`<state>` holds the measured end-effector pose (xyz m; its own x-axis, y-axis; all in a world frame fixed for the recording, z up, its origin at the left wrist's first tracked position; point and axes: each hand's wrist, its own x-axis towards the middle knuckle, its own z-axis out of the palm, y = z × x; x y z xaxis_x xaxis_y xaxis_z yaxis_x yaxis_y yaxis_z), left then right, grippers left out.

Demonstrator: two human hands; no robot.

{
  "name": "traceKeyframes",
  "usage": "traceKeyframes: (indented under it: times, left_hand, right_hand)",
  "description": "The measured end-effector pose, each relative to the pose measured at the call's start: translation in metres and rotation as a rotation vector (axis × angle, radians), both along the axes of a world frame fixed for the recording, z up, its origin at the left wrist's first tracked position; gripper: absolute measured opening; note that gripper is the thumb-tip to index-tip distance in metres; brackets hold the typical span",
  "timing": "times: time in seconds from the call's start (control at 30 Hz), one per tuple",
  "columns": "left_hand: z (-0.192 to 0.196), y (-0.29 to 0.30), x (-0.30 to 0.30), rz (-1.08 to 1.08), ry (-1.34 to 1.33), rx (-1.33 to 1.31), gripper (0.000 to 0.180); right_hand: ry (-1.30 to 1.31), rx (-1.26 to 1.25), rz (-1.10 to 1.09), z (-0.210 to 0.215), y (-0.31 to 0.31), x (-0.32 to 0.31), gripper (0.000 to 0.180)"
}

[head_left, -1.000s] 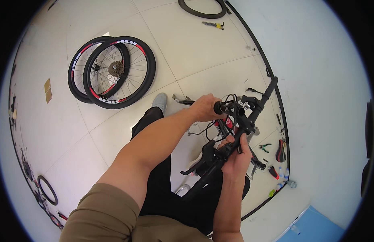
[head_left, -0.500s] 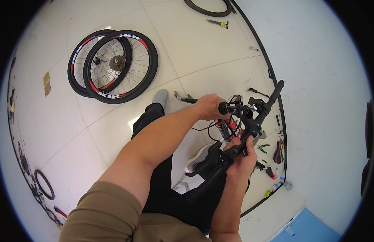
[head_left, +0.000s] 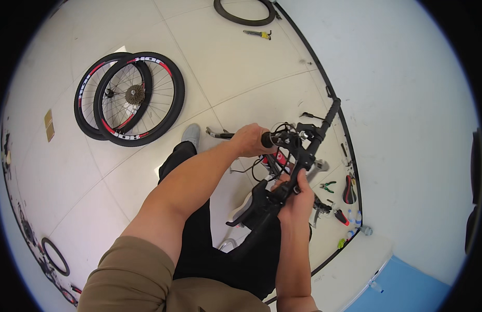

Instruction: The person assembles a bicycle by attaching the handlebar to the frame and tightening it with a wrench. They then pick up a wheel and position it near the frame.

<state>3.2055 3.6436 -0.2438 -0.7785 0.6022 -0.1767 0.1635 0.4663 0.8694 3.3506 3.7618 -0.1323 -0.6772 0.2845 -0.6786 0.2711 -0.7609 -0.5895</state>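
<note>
My left hand (head_left: 249, 140) is closed around the front end of a bicycle frame (head_left: 277, 160), which has red, white and black paint. A black round end sticks out beside its fingers, and which tube lies inside the grip is partly hidden. My right hand (head_left: 298, 202) wraps a black handlebar (head_left: 315, 141) from below, its thumb along the bar near the stem (head_left: 305, 157). A brake lever (head_left: 249, 208) hangs at the near end of the bar. Black cables (head_left: 255, 167) loop between the bar and the frame.
Two overlapping bicycle wheels (head_left: 168, 118) lie on the tiled floor at left. On the right, green-handled pliers (head_left: 328, 185), a saddle (head_left: 349, 190) and small bottles (head_left: 358, 217) rest near the wall's black edge strip. A tyre (head_left: 246, 21) lies at the top. My shoe (head_left: 191, 134) stands left of the frame.
The view has shifted, so the scene sits differently. Both hands keep their hold, and the handlebar and frame have moved slightly left together.
</note>
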Motion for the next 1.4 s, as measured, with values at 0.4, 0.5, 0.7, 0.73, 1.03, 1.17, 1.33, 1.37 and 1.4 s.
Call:
traceKeyframes:
  times: [0.4,0.5,0.7,0.73,1.03,1.17,1.33,1.37,1.4]
  left_hand:
    - [0.003,0.007,0.007,-0.001,-0.133,0.085,0.028]
    - [-0.003,0.005,0.010,-0.011,-0.109,0.070,0.029]
    - [-0.005,0.002,0.013,-0.012,-0.144,0.059,0.029]
    - [-0.003,0.001,0.011,-0.013,-0.172,0.062,0.029]
    - [-0.008,0.005,0.009,-0.071,-0.080,-0.025,0.039]
    - [-0.011,0.004,0.010,-0.098,-0.067,-0.010,0.033]
    - [-0.009,0.007,0.010,-0.081,-0.113,0.016,0.031]
    - [-0.010,0.008,0.009,-0.092,-0.105,0.010,0.031]
    - [-0.009,0.006,0.006,-0.093,-0.091,-0.004,0.031]
  right_hand:
    - [0.042,0.042,0.069,-0.001,0.013,0.002,0.040]
    - [-0.026,0.064,0.055,0.009,0.010,0.001,0.040]
    - [-0.020,0.061,0.045,0.008,0.010,0.003,0.042]
    - [-0.026,0.080,0.056,0.008,0.009,0.003,0.042]
    - [-0.038,0.105,0.086,0.009,0.014,0.007,0.040]
    - [-0.008,0.074,0.078,0.002,0.019,0.010,0.038]
    - [-0.050,0.204,0.144,-0.026,0.035,0.012,0.035]
    - [-0.040,0.184,0.115,-0.028,0.034,0.009,0.037]
    - [-0.052,0.175,0.132,-0.029,0.033,0.006,0.035]
